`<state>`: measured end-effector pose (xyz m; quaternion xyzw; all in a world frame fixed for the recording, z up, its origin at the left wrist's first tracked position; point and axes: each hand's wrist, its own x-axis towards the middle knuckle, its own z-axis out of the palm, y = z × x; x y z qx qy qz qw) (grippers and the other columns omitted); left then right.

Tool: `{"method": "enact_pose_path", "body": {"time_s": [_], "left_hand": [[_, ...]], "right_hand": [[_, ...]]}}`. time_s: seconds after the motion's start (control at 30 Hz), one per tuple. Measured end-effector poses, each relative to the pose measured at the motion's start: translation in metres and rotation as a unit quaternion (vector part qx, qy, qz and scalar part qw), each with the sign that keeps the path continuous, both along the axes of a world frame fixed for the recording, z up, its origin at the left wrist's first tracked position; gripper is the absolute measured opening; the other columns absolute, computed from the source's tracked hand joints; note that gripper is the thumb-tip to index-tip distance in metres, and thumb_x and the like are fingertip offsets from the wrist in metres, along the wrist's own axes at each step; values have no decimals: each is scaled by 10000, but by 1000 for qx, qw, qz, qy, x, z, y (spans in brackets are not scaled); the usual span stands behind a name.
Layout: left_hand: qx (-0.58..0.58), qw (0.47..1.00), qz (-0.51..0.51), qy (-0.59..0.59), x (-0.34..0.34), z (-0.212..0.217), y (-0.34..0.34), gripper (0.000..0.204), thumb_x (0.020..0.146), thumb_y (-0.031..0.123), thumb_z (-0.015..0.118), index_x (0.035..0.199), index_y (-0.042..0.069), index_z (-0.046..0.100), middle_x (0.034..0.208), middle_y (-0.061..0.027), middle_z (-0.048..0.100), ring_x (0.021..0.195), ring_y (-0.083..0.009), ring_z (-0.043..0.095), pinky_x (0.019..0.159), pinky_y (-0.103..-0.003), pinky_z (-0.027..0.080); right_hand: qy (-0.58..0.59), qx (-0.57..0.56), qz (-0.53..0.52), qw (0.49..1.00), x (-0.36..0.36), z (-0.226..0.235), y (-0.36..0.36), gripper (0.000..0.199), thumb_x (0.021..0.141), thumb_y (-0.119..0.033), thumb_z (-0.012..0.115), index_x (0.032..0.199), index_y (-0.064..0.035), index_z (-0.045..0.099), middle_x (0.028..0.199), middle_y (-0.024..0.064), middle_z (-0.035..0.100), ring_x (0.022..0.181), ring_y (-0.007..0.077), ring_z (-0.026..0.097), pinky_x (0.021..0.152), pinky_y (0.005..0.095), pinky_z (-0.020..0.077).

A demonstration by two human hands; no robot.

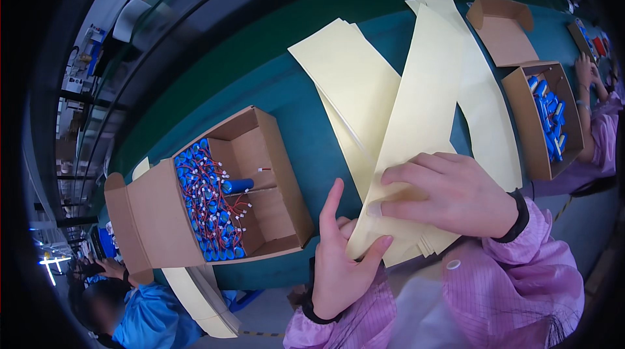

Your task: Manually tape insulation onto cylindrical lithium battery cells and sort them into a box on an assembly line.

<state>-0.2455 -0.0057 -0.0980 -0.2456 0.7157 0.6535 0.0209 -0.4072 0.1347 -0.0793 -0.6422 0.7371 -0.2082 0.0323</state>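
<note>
Long cream paper strips [423, 88] lie crossed and overlapping in front of me. My left hand [342, 271] grips the near end of the top strip, its thumb on the paper, its index finger raised and its other fingers partly hidden behind the edge. Across the same strip lies my right hand [456, 196], its fingers bent and apart, the tips touching the paper. More strip ends show beneath it. Left of my hands stands an open cardboard box [293, 199] holding many blue cylindrical battery packs [202, 209] with red and black leads and white connectors.
Another open cardboard box [530, 153] with blue battery packs stands at the right, near a co-worker's hands [586, 72]. A person in blue [156, 316] sits at the lower left, beside another stack of cream strips [202, 303]. The table [273, 92] is green.
</note>
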Motion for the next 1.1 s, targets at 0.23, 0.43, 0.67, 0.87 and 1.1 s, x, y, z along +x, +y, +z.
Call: {"method": "enact_pose_path", "body": {"time_s": [0.23,0.43,0.67,0.87,1.1], "left_hand": [[26,997,-16,69,3,-5,-2,851,903,30,644,1514,-23,53,903,-100,707,909,-140,595,856,-249,446],[126,988,-27,80,0,0,-1,782,953,-31,519,1528,25,-8,1205,-152,612,1104,-160,574,970,-286,419],[156,984,19,86,-1,0,-2,690,971,-3,469,1522,-4,55,1049,-96,601,911,-130,529,857,-260,426],[75,992,-34,98,2,-6,-6,659,988,44,465,1523,-2,82,990,-74,585,877,-131,513,861,-263,414],[110,991,-32,74,5,-6,-6,658,984,74,493,1508,-29,108,1155,-121,603,895,-155,514,879,-283,421]], "right_hand": [[-19,-6,-5,1000,-6,1,0,299,749,-212,672,1047,-231,680,1091,15,579,859,161,620,682,272,531],[-48,-23,47,998,-6,9,3,307,769,-196,661,1071,-250,681,1086,4,585,854,162,630,666,267,527],[-102,-39,69,992,-5,8,-3,241,774,-132,623,995,-221,661,1088,1,572,863,160,631,661,264,525],[-84,-25,65,994,-4,10,-7,223,748,-131,630,955,-209,662,1076,-2,573,864,163,629,658,263,522],[-109,-46,72,990,-8,10,-10,202,693,-117,692,865,-223,694,993,-6,620,765,176,639,616,271,517]]}}
